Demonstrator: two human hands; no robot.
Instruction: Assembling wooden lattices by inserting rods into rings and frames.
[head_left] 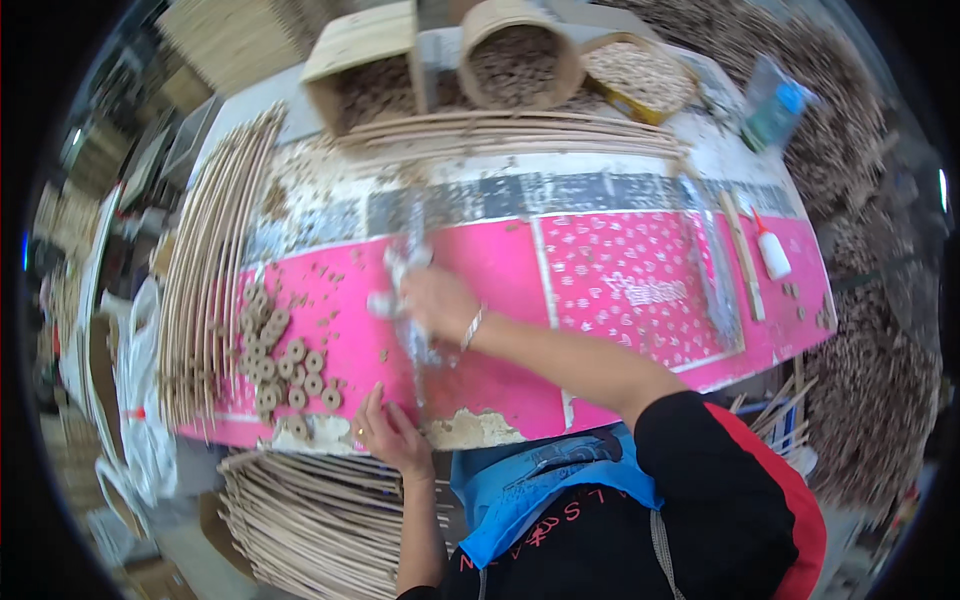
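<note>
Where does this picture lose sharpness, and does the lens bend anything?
Head view: the right hand and nearby whitish thing are smeared, likely by motion; the left hand looks clearer. Head view: the pink tabletop has bowed edges, and the corners go black.

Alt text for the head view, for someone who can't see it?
A person's blurred right hand is at a blurred whitish object over a partly pink table; the left hand is by the front edge, near brown rings. Thin rods line the table's left side.

A workshop: wooden rods [207, 265], brown rings [273, 331], probably stacked boards [232, 42] behind.
</note>
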